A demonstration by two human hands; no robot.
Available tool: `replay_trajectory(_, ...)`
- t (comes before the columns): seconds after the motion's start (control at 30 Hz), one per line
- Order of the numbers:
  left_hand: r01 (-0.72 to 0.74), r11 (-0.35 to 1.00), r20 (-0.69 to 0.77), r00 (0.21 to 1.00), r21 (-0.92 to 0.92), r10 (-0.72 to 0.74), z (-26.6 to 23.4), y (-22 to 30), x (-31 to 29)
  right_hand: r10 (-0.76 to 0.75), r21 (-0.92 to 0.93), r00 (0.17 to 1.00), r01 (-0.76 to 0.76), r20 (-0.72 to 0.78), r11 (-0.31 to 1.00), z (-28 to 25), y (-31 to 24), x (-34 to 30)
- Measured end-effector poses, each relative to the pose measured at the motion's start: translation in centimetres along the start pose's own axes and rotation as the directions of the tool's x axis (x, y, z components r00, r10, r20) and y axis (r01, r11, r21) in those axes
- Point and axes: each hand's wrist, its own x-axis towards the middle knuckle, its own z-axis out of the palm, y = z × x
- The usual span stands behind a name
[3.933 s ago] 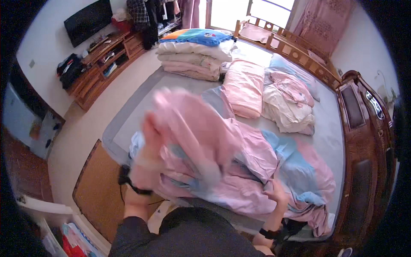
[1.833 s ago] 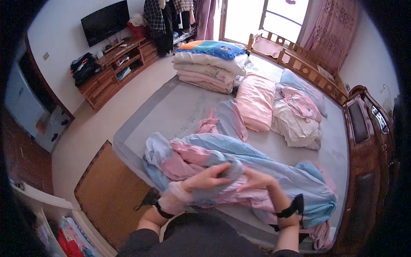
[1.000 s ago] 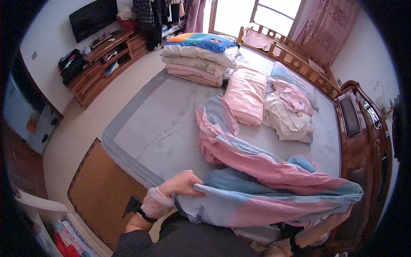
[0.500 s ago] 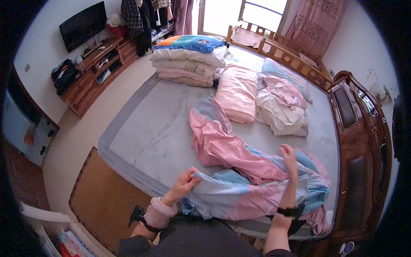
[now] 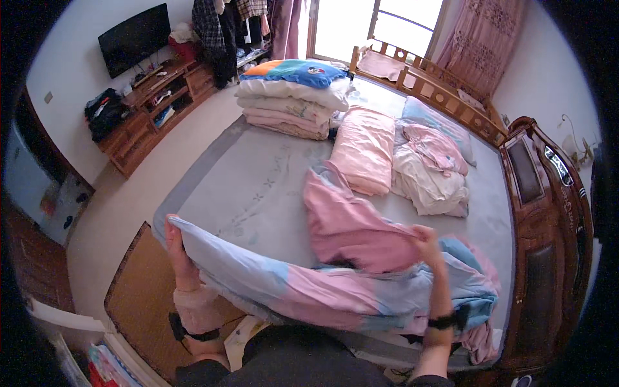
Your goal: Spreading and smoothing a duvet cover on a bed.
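Note:
A pink-and-blue duvet cover (image 5: 329,290) lies bunched and partly stretched along the near side of the bed (image 5: 251,187). My left hand (image 5: 176,250) is closed on one end of it, drawn out past the bed's near left corner. Between there and the right side, the near edge of the cloth runs in a long, folded band. My right hand (image 5: 425,245) pinches the pink part of the same cover above the bed's near right area. Further blue and pink folds lie heaped beside my right forearm.
Folded quilts (image 5: 287,113) are stacked at the bed's far left. A folded pink quilt (image 5: 364,151) and a crumpled cream-and-pink heap (image 5: 429,174) lie further right. The carved wooden headboard (image 5: 548,245) bounds the right side; a brown mat (image 5: 138,303) covers floor at left.
My left hand has swung left and up, pulling the cover's end out long. My right hand has taken hold of the pink cloth, whose far part now looks more spread.

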Motion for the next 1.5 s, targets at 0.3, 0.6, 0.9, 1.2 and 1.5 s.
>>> replay_trajectory(0.3,0.429,0.878,0.194,0.862,0.212,-0.468,0.7,-10.0,-1.1,0.787,-0.630,0.581,-0.694,-0.206,0.348,-22.3,16.4,-26.2)
replay_trajectory(0.6,0.376,0.812,0.551,0.599,0.447,-0.581,5.8,-8.7,-2.9,0.295,-0.054,0.935,-0.311,-0.197,0.949,-8.5,8.7,-7.6)
replay_trajectory(0.9,0.335,0.819,0.529,0.637,0.466,-0.561,2.1,-5.8,-5.2,0.259,-0.635,0.933,-0.361,-0.250,0.683,8.6,9.5,3.5)
replay_trajectory(1.2,0.033,0.673,0.548,0.552,0.739,-0.628,0.4,-6.0,-3.5,-0.149,-0.655,0.929,-0.120,-0.340,0.746,2.3,3.3,5.0)
replay_trajectory(1.5,0.077,0.994,0.979,0.180,0.080,-0.093,15.0,-6.5,-2.9,0.194,0.638,0.979,-0.189,0.064,0.746,3.9,-10.3,2.5)
